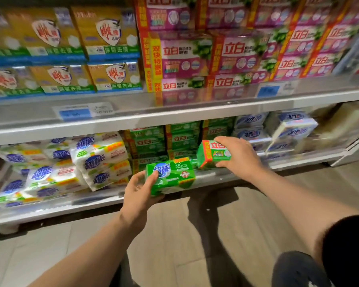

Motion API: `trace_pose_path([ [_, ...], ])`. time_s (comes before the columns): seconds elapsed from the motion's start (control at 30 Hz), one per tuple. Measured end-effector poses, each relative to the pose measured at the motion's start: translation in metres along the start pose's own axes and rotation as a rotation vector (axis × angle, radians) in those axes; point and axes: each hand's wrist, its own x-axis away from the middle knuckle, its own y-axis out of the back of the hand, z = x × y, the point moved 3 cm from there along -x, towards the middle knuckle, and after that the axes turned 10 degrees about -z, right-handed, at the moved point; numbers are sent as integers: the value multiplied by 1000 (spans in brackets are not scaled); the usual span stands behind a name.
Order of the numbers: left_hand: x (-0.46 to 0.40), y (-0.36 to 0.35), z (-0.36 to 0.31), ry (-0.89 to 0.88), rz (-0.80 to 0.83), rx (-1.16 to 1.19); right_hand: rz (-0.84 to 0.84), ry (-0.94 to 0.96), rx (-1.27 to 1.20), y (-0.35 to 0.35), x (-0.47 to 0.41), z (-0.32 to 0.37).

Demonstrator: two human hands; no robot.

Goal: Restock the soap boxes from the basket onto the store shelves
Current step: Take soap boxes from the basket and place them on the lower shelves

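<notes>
**Green soap boxes held at the lower shelf**

Green box point(171, 176) lay across the left hand point(138, 195), thumb on its front, fingers curled beneath. At two o'clock from it, the right hand point(239, 155) clamped a second box point(212, 153) from above, before the lower shelf point(91, 206).

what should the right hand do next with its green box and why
Probably push the green soap box with the red band forward onto the lower shelf: the right hand holds it just in front of the matching green stack, while the left hand holds a different green soap pack.
</notes>
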Motion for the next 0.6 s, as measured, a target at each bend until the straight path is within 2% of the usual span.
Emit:
trace_pose_path([
  [0.17,-11,-8,11,55,11,69,-6,124,160,-3,-4,-10],
  [0.37,-15,-14,25,115,0,132,26,105,166,-5,-7,-13],
  [0.5,-15,-13,27,137,13,152,-60,109,119,0,-7,-13],
  [0.6,-16,-15,26,139,13,164,-78,238,184,-1,-11,-12],
])
